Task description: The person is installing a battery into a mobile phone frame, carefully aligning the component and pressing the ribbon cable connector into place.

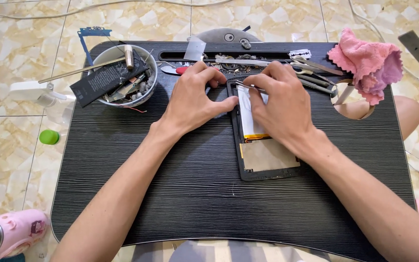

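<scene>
Black opened tablet (267, 160) flat mid lap desk (195, 194). Left hand (190, 99) pressing its top-left edge, bracing, holding nothing. Right hand (282, 104) pinching metal tweezers (249, 86) over white battery (248, 114). Parts bowl (122, 77) well left.

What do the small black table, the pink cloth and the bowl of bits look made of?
The lap table looks like board with a matte black wood-grain laminate: fine pale streaks run across it. The pink cloth seems soft fleecy fabric, crumpled, with zigzag edges. The bowl looks like glazed ceramic, perhaps enamel: a pale, smooth rim.
</scene>
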